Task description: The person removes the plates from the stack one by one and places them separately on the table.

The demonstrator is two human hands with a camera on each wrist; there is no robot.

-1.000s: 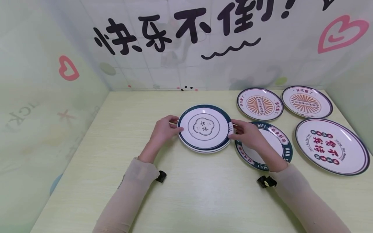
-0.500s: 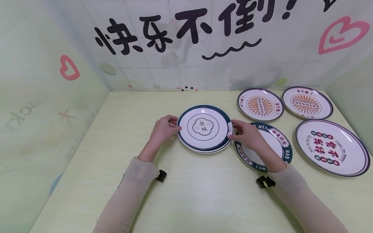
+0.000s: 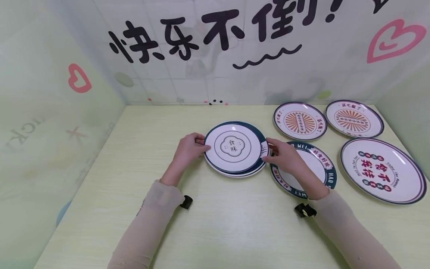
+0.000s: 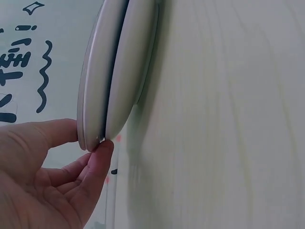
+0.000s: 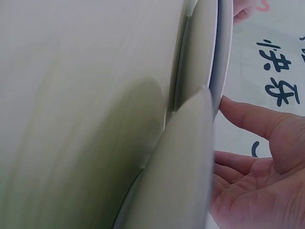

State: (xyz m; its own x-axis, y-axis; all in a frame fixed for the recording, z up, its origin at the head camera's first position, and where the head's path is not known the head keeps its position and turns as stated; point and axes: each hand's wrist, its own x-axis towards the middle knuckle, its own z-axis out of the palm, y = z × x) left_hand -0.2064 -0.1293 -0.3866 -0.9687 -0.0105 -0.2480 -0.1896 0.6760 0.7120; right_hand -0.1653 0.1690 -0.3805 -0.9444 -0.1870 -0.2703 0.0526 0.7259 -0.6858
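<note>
A white plate (image 3: 231, 147) with a clover-shaped emblem lies on top of a small stack. It sits off-centre to the left, so a green-rimmed plate (image 3: 264, 149) shows beneath along the right. At the stack's left edge my left hand (image 3: 189, 150) pinches the rim, thumb above; in the left wrist view its fingertip (image 4: 106, 145) presses under the upper plates' edge. My right hand (image 3: 285, 154) holds the stack's right edge, its thumb on the rim; in the right wrist view a nearer plate (image 5: 176, 167) partly hides its fingers.
Under my right forearm lies another green-rimmed plate (image 3: 330, 175), close to the stack. Two sunburst plates (image 3: 289, 123) stand along the back right. A larger lettered plate (image 3: 403, 175) lies at the far right. Printed walls (image 3: 168, 82) enclose the table (image 3: 218, 228).
The top plate has slid slightly left on the stack, and more of the green rim beneath shows on the right. Both hands stay nearly in place.
</note>
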